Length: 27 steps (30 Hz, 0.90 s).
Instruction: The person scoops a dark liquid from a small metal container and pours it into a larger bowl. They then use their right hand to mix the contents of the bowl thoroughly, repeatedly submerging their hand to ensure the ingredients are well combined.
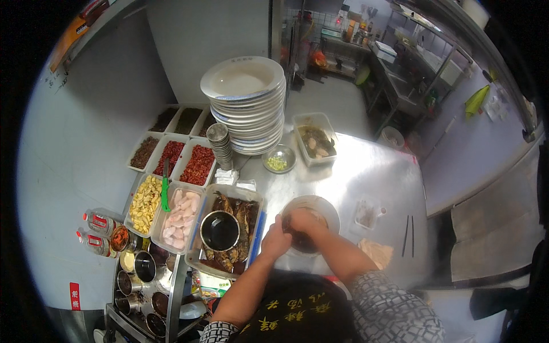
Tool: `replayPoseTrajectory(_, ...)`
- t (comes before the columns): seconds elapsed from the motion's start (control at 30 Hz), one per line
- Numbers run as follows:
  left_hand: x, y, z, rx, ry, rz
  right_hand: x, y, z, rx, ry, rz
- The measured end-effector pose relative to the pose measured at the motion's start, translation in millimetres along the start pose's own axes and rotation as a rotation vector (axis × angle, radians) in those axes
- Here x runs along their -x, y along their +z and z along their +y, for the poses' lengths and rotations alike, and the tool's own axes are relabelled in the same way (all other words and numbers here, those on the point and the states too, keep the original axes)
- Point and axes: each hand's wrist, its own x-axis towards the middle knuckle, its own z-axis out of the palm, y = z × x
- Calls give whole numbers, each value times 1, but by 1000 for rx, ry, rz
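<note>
A round white tub (333, 214) stands on the steel table in front of me, with dark contents. My right hand (304, 221) reaches down inside it, its fingers hidden among the contents. At the tub's left rim is my left hand (276, 238), fingers bent against the edge. Just left of it, a clear plastic container (260, 201) holds whole browned fish in dark sauce, and a round metal bowl of dark liquid (220, 230) rests on the fish. A small metal bowl with chopped green pieces (279, 159) sits farther back, beside a clear box of dark food and liquid (316, 141).
Tall stacked plates (248, 115) and nested metal cups (219, 145) stand at the back. Left are tubs of pale meat pieces (182, 218), yellow slices (146, 205) and dried red chillies (197, 165), and a green-handled knife (165, 191). Chopsticks (408, 236) lie right, near a brownish cloth (376, 253).
</note>
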Motion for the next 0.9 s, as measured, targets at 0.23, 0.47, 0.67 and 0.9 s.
replayPoseTrajectory(0.23,8,-5,13,23,9,3,-41,32,64,-97,185,426)
replayPoseTrajectory(0.47,-3,2,11,17,48,7,-52,45,47,109,-249,36)
replayPoseTrajectory(0.67,-3,3,-2,70,20,18,-6,-1,21,54,-294,-110)
replayPoseTrajectory(0.9,-39,-5,-27,101,213,24,-10,3,41,121,31,19)
